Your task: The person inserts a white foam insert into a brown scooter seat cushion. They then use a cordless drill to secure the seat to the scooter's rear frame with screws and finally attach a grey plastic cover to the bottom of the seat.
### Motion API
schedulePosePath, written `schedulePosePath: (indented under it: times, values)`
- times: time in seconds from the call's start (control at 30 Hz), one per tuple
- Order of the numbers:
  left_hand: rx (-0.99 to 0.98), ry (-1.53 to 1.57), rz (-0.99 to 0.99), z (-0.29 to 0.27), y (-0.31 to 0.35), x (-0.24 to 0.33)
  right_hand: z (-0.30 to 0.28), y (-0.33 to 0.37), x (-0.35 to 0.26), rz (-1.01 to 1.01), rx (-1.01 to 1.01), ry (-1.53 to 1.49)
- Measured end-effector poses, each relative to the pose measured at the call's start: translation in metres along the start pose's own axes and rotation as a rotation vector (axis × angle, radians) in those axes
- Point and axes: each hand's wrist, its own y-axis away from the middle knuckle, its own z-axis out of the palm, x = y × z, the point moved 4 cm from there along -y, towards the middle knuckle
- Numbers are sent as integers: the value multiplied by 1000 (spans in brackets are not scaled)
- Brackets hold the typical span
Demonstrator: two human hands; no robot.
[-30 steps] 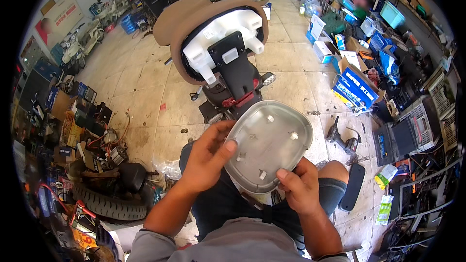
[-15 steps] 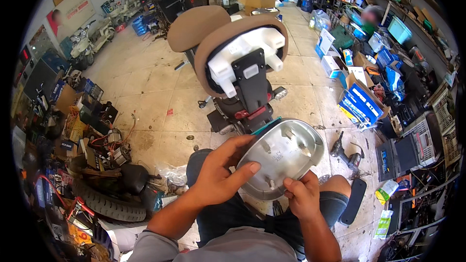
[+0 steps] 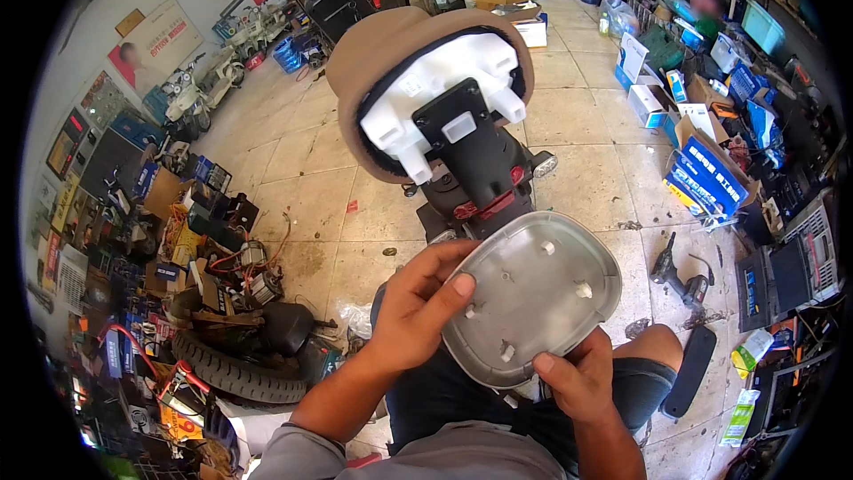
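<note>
A shallow, rounded silver-grey cover [image 3: 533, 324] is held over my lap, its hollow inner side facing up with several small whitish posts standing in it. My left hand [image 3: 418, 307] grips its left edge, thumb over the rim and fingers behind it. At the lower right edge, my right hand [image 3: 582, 382] pinches the rim, thumb on top and the other fingers mostly hidden underneath. Just beyond stands an electric scooter with a brown padded backrest [image 3: 349, 120]. The backrest's rear shows a white plastic frame [image 3: 418, 89] and a black bracket [image 3: 460, 129].
A cordless drill [image 3: 682, 277] lies on the tiled floor to the right, near a dark elongated pad [image 3: 689, 373]. Blue-and-white cartons [image 3: 706, 180] and an open tool case [image 3: 786, 276] line that side. At left are a tyre [image 3: 235, 378] and heaped parts.
The cover has turned to show its inside more squarely, and the teal edge behind it no longer shows. Both hands keep their grip. My view has swung somewhat to the left.
</note>
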Motion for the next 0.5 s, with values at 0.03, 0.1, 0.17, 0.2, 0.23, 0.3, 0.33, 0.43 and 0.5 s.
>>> schedulePosePath:
  times: [0.03, 0.1, 0.17, 0.2, 0.23, 0.3, 0.33, 0.43, 0.5]
  values:
    - [9, 18, 1, 1, -2, 0, -2, -2, -2, -4, -25, 6]
    - [46, 47, -30, 2, -8, -1, -6, -8, -8, -8, -55, -18]
    - [80, 39, -36, 5, -12, -1, -10, -13, -13, -12, -71, -85]
    - [105, 36, -53, 6, -15, -1, -12, -16, -15, -5, -87, -97]
    - [119, 14, -56, 8, -17, -1, -14, -19, -16, -1, -106, -116]
    - [117, 16, -62, 14, -20, 1, -18, -23, -18, 4, -129, -151]
    - [118, 18, -67, 17, -22, 2, -21, -25, -18, 1, -134, -166]
    - [121, 11, -89, 26, -26, 2, -29, -27, -19, -24, -150, -193]
    - [144, -22, -103, 32, -27, 1, -34, -28, -19, -32, -151, -213]
